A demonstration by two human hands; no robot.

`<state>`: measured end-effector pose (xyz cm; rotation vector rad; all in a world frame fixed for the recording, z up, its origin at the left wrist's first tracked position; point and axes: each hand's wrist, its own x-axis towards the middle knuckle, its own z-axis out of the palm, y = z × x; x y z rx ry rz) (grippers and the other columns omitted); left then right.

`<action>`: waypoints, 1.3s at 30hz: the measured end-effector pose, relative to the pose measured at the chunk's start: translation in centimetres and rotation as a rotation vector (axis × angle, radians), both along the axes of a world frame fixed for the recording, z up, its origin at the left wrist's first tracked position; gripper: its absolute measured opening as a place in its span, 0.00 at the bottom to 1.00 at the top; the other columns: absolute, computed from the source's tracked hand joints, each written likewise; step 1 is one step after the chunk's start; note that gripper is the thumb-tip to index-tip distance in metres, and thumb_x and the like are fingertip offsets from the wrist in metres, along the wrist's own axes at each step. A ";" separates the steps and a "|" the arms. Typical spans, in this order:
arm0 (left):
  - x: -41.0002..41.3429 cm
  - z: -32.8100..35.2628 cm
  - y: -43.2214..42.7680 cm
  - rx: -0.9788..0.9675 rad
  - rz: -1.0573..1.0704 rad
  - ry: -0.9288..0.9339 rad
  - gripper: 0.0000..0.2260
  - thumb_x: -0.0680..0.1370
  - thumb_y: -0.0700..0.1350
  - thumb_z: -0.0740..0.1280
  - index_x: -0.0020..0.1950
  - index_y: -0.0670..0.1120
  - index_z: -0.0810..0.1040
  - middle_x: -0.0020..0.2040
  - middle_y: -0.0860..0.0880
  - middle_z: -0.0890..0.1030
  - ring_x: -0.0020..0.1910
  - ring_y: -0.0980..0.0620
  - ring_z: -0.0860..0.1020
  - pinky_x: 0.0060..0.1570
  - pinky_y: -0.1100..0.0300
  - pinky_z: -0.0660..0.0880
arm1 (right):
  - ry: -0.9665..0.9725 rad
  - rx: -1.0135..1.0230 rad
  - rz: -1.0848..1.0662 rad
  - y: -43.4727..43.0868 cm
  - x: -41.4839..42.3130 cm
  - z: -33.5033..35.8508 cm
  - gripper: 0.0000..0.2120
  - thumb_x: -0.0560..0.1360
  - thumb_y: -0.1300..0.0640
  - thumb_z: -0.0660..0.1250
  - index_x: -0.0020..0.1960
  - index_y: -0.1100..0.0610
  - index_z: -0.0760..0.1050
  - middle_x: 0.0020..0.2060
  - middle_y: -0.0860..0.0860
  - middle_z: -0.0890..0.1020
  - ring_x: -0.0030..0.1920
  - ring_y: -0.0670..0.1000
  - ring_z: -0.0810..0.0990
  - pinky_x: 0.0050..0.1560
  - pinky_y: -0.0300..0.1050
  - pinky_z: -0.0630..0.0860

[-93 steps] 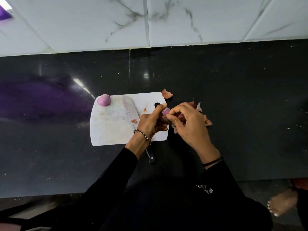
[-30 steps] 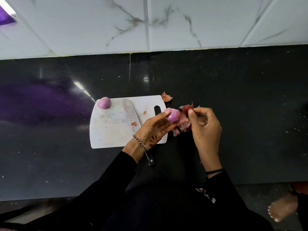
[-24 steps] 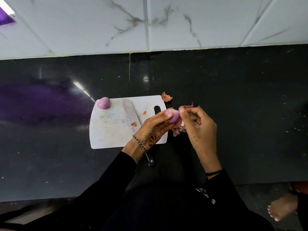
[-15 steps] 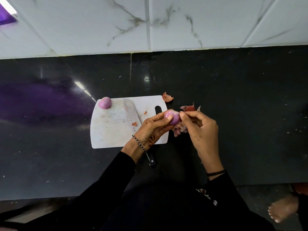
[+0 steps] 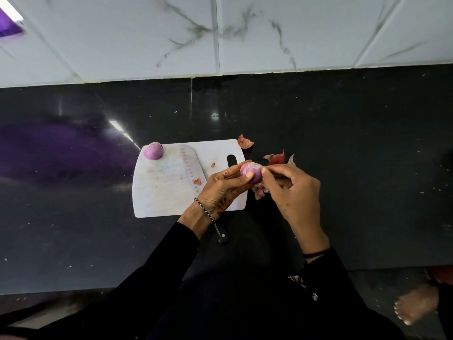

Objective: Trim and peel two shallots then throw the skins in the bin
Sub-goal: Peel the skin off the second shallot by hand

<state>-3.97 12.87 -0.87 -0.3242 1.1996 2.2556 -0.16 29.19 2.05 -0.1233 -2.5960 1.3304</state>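
1. A peeled shallot [image 5: 153, 150] sits on the far left corner of the cutting board [image 5: 159, 202], apart from the hands. It looks finished and needs nothing more for now.
2. The knife [image 5: 189, 168] lies flat on the board, with its handle running off the near edge under the left wrist. I would leave it there, since this step is finger work.
3. The left hand [image 5: 220, 190] grips the second shallot [image 5: 251, 171] between thumb and curled fingers, just above the right edge of the board. It should hold firmly and turn the bulb a little after each strip.
4. The second shallot shows mostly smooth purple, so I judge the peeling nearly done.
5. The right hand [image 5: 294, 190] has its fingers curled, and its thumb and forefinger nip at the right side of the bulb. Whether a flap of skin is caught between them cannot be told.
6. To do this well, catch the papery edge with a nail at the cut end and pull it along the bulb, not across.
7. Loose skins [image 5: 277, 158] lie on the counter [image 5: 343, 168] just behind the hands, with one more skin piece [image 5: 245, 142] at the board's far right corner. The new strip should drop onto that heap, ready to gather. No bin is in view.
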 end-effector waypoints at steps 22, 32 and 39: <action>0.1 -0.1 0.2 -0.048 0.035 -0.036 0.13 0.79 0.40 0.65 0.63 0.38 0.77 0.57 0.39 0.82 0.54 0.45 0.82 0.59 0.54 0.78 | -0.293 -0.415 -0.145 -0.6 -0.4 0.4 0.06 0.76 0.57 0.73 0.50 0.58 0.81 0.37 0.48 0.85 0.40 0.39 0.85 0.43 0.34 0.81; 0.2 0.1 0.7 -0.104 -0.023 -0.072 0.21 0.78 0.46 0.66 0.67 0.35 0.73 0.54 0.43 0.82 0.52 0.49 0.82 0.61 0.53 0.77 | -0.322 -0.683 -0.168 -0.7 -0.2 0.7 0.05 0.72 0.64 0.75 0.46 0.64 0.82 0.42 0.53 0.87 0.44 0.55 0.87 0.43 0.55 0.85; 0.2 0.7 1.0 -0.093 -0.028 -0.144 0.22 0.77 0.52 0.67 0.63 0.36 0.77 0.58 0.38 0.80 0.57 0.43 0.80 0.60 0.52 0.77 | -0.399 -0.903 -0.263 -1.0 -0.4 1.0 0.04 0.72 0.67 0.74 0.44 0.66 0.80 0.40 0.60 0.86 0.43 0.60 0.85 0.49 0.70 0.81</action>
